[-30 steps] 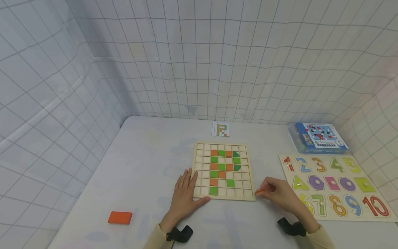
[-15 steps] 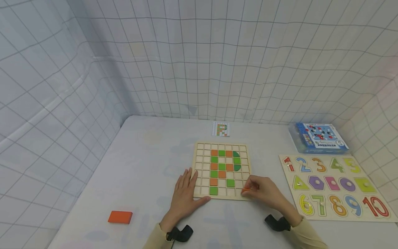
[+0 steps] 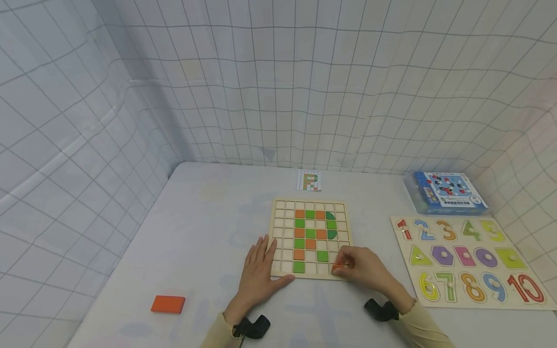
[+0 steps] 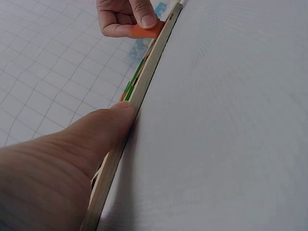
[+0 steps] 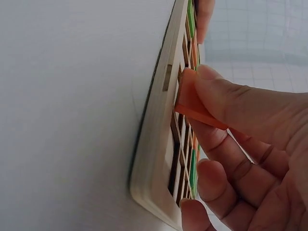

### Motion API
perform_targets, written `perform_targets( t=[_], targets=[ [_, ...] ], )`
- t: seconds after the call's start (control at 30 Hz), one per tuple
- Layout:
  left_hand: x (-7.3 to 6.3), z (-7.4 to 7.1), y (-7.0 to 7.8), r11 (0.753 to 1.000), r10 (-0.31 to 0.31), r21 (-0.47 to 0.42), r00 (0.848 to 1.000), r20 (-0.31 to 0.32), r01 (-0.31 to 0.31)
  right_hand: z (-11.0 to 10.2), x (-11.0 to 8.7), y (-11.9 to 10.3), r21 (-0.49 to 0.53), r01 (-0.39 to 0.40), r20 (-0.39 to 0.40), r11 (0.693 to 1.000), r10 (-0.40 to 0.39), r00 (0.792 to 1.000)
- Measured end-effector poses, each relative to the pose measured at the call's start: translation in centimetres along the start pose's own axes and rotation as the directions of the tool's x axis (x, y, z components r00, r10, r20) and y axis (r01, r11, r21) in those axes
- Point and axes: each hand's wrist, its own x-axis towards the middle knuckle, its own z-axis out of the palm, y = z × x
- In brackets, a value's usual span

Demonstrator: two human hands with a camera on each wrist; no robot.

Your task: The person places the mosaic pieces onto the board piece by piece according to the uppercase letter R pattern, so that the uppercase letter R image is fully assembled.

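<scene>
My right hand (image 3: 363, 268) pinches an orange square tile (image 5: 192, 98) between thumb and fingers. The tile is tilted, its lower edge right at the near row of the wooden grid board (image 3: 313, 277), toward that board's right corner. Orange and green square tiles, with two dark green rounded ones, lie in the grid's cells in the shape of a letter. With its fingers straight and spread, my left hand (image 3: 259, 278) rests along the board's left side. Its thumb (image 4: 115, 115) touches the near edge.
A small pattern card (image 3: 309, 180) lies behind the board. To the left is an orange rectangular block (image 3: 168, 304). On the right lies a number-and-shape peg puzzle (image 3: 454, 266), with a blue box (image 3: 452, 193) behind it. White gridded cloth (image 3: 278, 87) surrounds the table.
My right hand has moved left with the orange tile, from beside the board's near right corner to over its near row. My left hand stays where it was.
</scene>
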Motion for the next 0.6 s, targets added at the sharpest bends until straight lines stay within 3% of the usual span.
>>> perform_targets(
  t=[0.37, 0.6],
  targets=[
    [-0.04, -0.05, 0.14, 1.0, 0.017, -0.001, 1.0, -0.023, -0.017, 0.46, 0.37, -0.07, -0.066, -0.047, -0.009, 0.997, 0.047, 0.999],
    [-0.04, -0.13, 0.18, 1.0, 0.023, -0.004, 0.999, -0.03, -0.023, 0.67, 0.02, 0.01, -0.108, 0.01, -0.059, 0.994, -0.016, 0.998]
  ],
)
